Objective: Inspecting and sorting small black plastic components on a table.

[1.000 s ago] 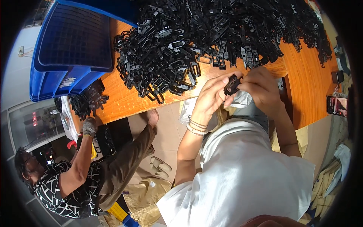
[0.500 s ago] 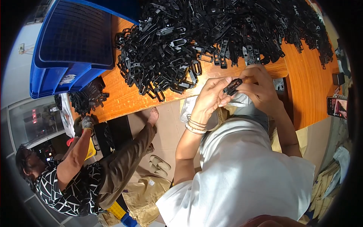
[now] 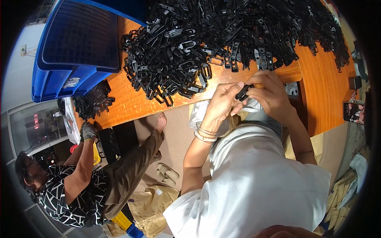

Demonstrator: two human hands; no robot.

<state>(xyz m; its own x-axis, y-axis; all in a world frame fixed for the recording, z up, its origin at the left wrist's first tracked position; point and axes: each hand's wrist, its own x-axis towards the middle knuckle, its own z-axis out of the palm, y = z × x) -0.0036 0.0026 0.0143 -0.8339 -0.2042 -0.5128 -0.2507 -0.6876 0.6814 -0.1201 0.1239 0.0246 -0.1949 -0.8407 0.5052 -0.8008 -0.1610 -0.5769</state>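
Between the fingertips of both hands is a small black plastic part (image 3: 243,92), oblong, held just off the near edge of the table. My left hand (image 3: 223,101), with bracelets at the wrist, pinches its left end between thumb and fingers. On the other end the fingers of my right hand (image 3: 270,93) are closed. Fingertips cover some of the part, so its full shape is hidden. Just beyond my hands, a big heap of similar black plastic parts (image 3: 178,51) spreads over the orange wooden table (image 3: 123,107).
A blue plastic crate (image 3: 75,47) stands at the table's left, with a smaller pile of black parts (image 3: 93,104) beside it. A co-worker (image 3: 75,186) in grey gloves sits at left. A phone (image 3: 353,112) hangs at the right edge. Brown sacks (image 3: 152,206) lie on the floor.
The black part has turned slightly between my fingertips, and my hands have shifted a little. At left, the co-worker's gloved hands and arms have moved slightly.
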